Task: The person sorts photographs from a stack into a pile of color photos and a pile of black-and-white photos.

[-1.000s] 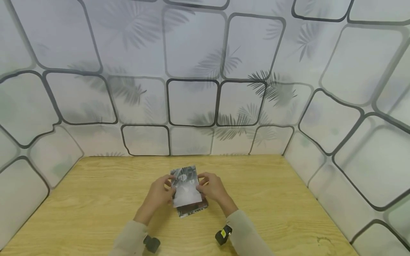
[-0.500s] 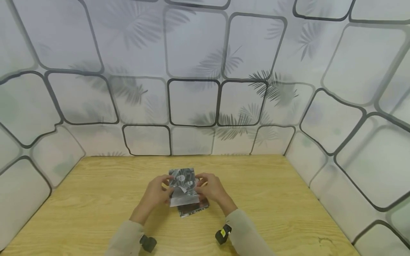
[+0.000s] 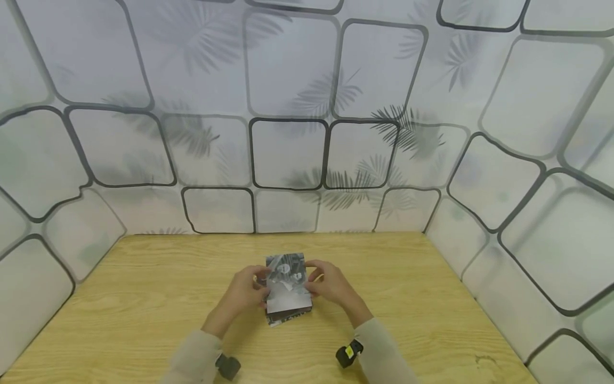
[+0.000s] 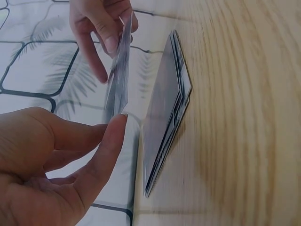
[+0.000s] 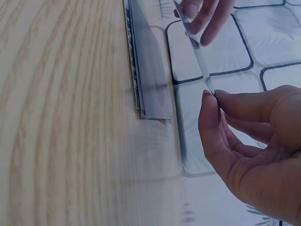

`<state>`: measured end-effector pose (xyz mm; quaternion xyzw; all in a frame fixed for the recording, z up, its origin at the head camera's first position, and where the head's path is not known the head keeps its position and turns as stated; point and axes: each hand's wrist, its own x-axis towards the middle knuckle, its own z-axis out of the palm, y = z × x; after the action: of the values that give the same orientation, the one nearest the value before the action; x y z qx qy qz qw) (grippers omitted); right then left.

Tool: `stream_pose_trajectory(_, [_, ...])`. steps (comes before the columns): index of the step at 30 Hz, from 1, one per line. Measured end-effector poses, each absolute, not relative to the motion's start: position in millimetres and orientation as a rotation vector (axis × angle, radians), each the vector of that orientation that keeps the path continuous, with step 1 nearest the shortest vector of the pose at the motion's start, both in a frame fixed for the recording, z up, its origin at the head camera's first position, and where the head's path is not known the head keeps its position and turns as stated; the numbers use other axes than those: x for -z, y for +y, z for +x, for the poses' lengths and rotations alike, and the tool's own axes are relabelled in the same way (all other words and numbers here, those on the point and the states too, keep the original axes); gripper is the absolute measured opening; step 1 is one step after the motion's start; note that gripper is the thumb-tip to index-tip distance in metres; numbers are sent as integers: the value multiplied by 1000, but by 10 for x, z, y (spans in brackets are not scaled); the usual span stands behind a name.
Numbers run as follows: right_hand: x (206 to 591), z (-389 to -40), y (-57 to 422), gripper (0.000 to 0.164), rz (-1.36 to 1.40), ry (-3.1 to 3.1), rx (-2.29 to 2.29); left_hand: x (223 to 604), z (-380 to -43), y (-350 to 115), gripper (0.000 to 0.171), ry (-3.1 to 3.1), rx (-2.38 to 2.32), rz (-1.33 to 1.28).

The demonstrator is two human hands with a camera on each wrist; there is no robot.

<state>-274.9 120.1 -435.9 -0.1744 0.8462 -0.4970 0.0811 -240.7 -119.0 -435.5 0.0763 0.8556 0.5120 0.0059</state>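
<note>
Both hands hold a black-and-white photo card (image 3: 289,296) by its opposite side edges, raised over the table. My left hand (image 3: 243,290) pinches one edge between thumb and fingers, and the left wrist view shows the card (image 4: 121,80) nearly edge-on at those fingertips. At the other edge, my right hand (image 3: 333,285) grips with thumb and forefinger; in the right wrist view the card (image 5: 197,52) appears as a thin strip. Beneath lies a stack of similar cards (image 3: 289,319), mostly hidden from above. Its slightly uneven layers show in the left wrist stack (image 4: 162,113).
A light wood-grain table (image 3: 158,298) spreads out around the hands. Behind and beside it rise pale walls (image 3: 288,154) printed with dark rounded outlines and leaf shapes. Black wrist cameras (image 3: 228,367) sit at both sleeves.
Over the last half second both hands have carried the card slightly right, so it covers more of the stack. The card stood further left before, and the stack has stayed put.
</note>
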Motion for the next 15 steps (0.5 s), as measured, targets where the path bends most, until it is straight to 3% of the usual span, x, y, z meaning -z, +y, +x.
stream_pose_trajectory(15, [4251,-2736,1626,54,-492,2551,1497,4369,-2490,-820,50,2670,-1607,419])
